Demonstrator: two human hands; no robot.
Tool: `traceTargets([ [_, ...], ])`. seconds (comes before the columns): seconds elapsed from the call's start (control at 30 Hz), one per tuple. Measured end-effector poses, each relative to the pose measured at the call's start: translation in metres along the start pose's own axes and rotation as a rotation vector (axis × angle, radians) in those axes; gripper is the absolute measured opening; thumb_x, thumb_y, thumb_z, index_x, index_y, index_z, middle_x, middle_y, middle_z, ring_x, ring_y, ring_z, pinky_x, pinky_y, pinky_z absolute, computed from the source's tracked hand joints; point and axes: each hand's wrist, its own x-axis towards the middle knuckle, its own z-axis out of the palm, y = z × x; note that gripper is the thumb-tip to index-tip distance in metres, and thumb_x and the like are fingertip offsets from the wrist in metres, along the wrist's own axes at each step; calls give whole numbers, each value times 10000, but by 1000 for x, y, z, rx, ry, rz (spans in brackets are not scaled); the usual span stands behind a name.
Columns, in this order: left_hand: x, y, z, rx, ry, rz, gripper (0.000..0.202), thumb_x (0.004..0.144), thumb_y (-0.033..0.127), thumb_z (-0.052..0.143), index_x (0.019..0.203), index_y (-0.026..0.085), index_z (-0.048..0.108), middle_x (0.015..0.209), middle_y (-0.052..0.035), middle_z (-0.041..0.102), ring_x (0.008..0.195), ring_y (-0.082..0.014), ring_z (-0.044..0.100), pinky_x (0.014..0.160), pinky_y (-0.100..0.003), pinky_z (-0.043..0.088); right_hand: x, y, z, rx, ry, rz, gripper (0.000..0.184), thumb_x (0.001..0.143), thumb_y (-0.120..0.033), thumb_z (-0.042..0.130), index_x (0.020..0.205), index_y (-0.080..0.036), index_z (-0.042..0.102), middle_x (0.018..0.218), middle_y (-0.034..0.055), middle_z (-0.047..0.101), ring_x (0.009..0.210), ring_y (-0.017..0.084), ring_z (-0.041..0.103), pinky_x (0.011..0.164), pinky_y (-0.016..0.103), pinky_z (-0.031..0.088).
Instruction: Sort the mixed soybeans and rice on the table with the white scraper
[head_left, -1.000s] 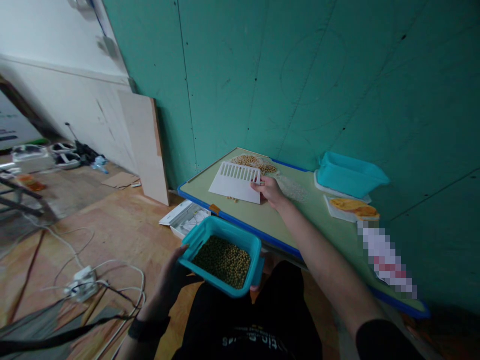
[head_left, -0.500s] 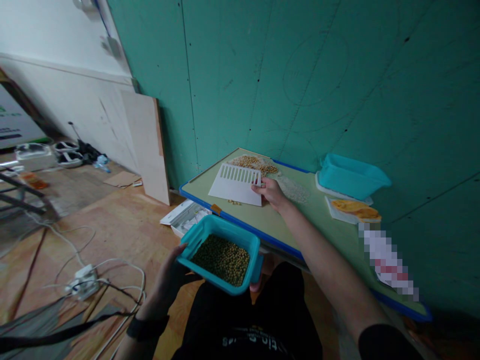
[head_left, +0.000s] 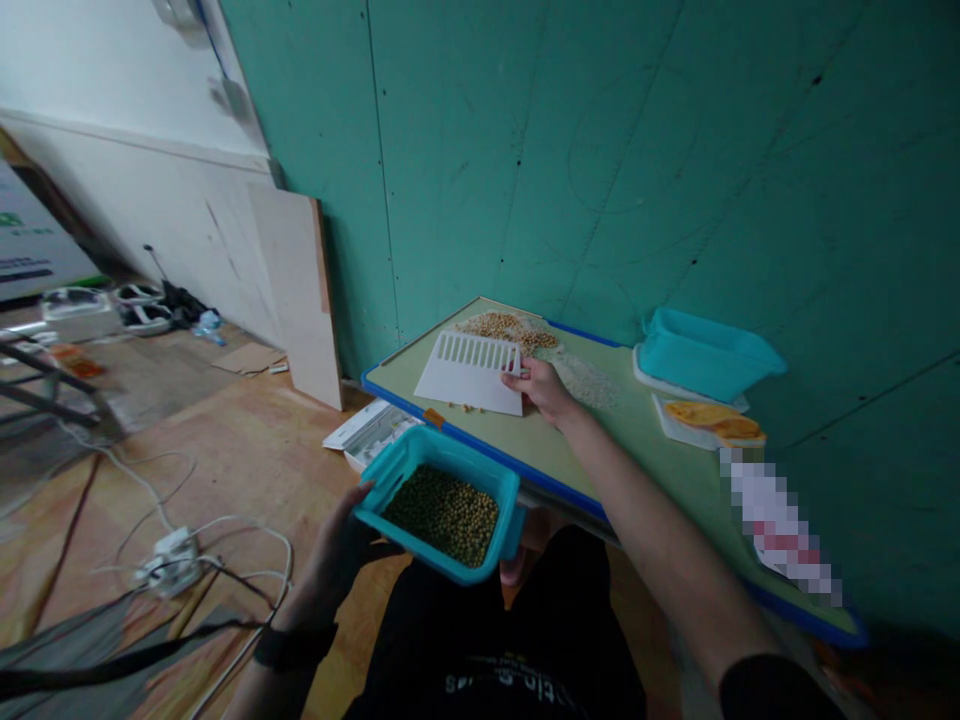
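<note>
My left hand [head_left: 346, 545] grips the near-left side of a teal plastic tub [head_left: 508, 490], held below the table's front edge. Inside the tub lie green beans and yellow soybeans [head_left: 450, 512]. My right hand [head_left: 541, 388] is closed on the right edge of a white slotted scraper [head_left: 469, 378], tilted low over the table. A few loose soybeans [head_left: 466, 408] show along the scraper's near edge. Beyond it is a heap of soybeans [head_left: 504, 326] mixed with pale grains, and a patch of white grains [head_left: 589, 380] spreads to the right.
The pale green table [head_left: 637, 455] has a blue edge and stands against the green wall. A second teal tub [head_left: 709, 350], a tray with a yellow cloth [head_left: 716, 420] and a blurred packet [head_left: 780, 530] sit at right. Cables and a power strip [head_left: 172, 560] lie on the floor.
The scraper's near edge has come slightly nearer the table's front edge, with fewer loose soybeans visible before it. The tub in my left hand stays nearly still.
</note>
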Motion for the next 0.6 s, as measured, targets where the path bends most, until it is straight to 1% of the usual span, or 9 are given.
traceTargets([
  [0.1,2,-1,-2,2,-6,-15,509,757,621,852,1092,241,804,953,-109,837,859,-363,777,723,-514,677,0,0,0,-1,3,-10,409,667,-318,964,992,-179,759,803,48,801,741,252,755,725,385,619],
  [0.23,6,-1,-4,-10,26,6,555,740,626,859,1156,265,792,974,-113,841,895,-391,781,713,-523,674,0,1,1,10,3,-6,377,678,-291,947,986,-179,759,797,44,798,729,241,746,711,371,618],
  [0.3,6,0,-3,-2,9,-10,526,753,632,852,1104,242,814,976,-129,839,911,-391,772,721,-521,678,0,1,0,14,3,-8,384,668,-288,951,980,-181,756,788,39,795,722,237,744,702,364,616],
  [0.37,5,0,-2,9,6,-28,489,758,635,852,1026,227,824,941,-133,831,872,-376,765,716,-522,681,0,2,-1,16,9,-14,399,655,-294,962,977,-182,755,789,40,798,719,237,745,700,363,616],
  [0.4,4,1,-2,8,12,-22,477,756,630,858,1015,232,819,925,-127,829,847,-369,764,708,-523,682,0,2,-2,19,14,-15,403,648,-296,967,972,-183,755,789,40,799,719,236,746,700,361,617],
  [0.5,3,0,-2,-17,14,7,465,749,596,883,1066,266,799,945,-107,838,834,-369,775,695,-526,679,1,1,-4,47,32,2,405,624,-288,972,948,-184,752,775,33,791,700,224,737,685,347,613],
  [0.6,4,-1,-1,-14,-3,-25,467,764,612,867,1052,248,813,951,-118,843,843,-377,780,702,-522,673,-1,-1,-5,69,46,34,407,607,-275,971,934,-188,745,753,21,780,667,213,723,652,330,600],
])
